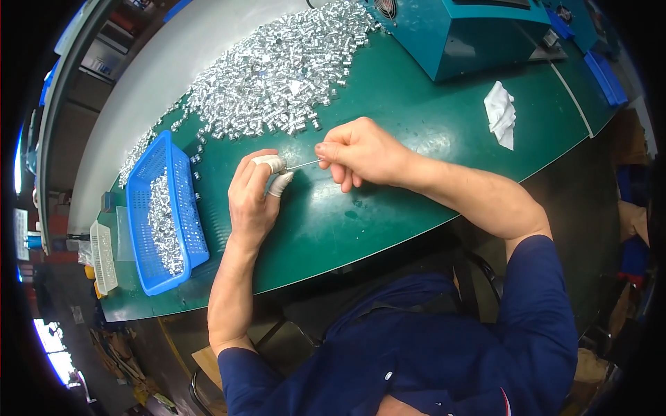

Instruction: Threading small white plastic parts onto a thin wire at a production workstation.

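Note:
My right hand (pixel 368 151) pinches a thin metal rod (pixel 304 164) between thumb and forefinger, its other fingers curled loosely. The rod points left, and its far end meets the fingertips of my left hand (pixel 251 197). White finger covers wrap the left thumb and forefinger, which are closed in a pinch. Whatever sits between them is hidden by the fingers. Both hands are held above the green table (pixel 326 229), just in front of a big heap of small shiny metal cylindrical parts (pixel 270 76).
A blue plastic basket (pixel 195 225) with more metal parts stands to the left. Beyond it are a pale perforated tray (pixel 104 256) and a clear plastic bag (pixel 125 236). A teal machine (pixel 479 41) stands at the far right, with a crumpled white cloth (pixel 499 114) nearer.

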Tool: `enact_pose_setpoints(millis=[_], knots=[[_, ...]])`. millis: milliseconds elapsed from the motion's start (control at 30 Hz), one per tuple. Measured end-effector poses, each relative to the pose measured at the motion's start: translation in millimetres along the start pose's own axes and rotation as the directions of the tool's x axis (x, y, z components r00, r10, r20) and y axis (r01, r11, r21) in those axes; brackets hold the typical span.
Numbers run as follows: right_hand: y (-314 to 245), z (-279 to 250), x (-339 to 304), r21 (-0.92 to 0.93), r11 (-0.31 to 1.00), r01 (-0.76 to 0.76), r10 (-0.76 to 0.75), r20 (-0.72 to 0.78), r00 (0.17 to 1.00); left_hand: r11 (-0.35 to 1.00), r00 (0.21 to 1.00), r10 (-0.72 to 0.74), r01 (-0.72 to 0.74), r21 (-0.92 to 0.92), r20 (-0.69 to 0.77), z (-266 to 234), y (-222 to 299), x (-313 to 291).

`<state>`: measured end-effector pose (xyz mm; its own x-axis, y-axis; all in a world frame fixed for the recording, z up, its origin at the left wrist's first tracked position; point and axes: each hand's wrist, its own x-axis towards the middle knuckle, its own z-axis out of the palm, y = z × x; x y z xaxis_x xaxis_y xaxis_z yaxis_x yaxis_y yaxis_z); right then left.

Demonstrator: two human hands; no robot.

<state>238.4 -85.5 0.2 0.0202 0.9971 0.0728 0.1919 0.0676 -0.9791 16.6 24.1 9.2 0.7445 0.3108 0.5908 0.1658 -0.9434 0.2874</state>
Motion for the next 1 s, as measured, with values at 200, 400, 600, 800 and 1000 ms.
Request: enact_pose_setpoints(millis=[200,400,600,800,1000], knots=[[-1,7,-6,0.216,0.974,-0.061,0.075,-0.055,0.996,0.977,0.985,-0.172,0.168,-0.130,-0.017,-1,-3,1],[13,4,2,-0.476,0.761,0.442,-0.540,-0.087,0.837,0.985,0.991,-0.128,0.131,-0.116,0.031,-1,0,2],[8,3,5,0.344,0.858,-0.382,0.338,0.185,0.923,0.978,0.992,0.116,-0.106,0.182,-0.049,-6,-9,8],[10,9,-1,-0.650,0.569,0.505,-0.694,-0.049,0.718,0.998,0.999,-0.038,0.040,0.040,-0.030,-8,-11,8],[6,3,-8,-0.767,0.439,0.468,-0.714,0.018,0.700,0.999,0.998,-0.052,0.052,0.016,-0.020,0,-5,7]])
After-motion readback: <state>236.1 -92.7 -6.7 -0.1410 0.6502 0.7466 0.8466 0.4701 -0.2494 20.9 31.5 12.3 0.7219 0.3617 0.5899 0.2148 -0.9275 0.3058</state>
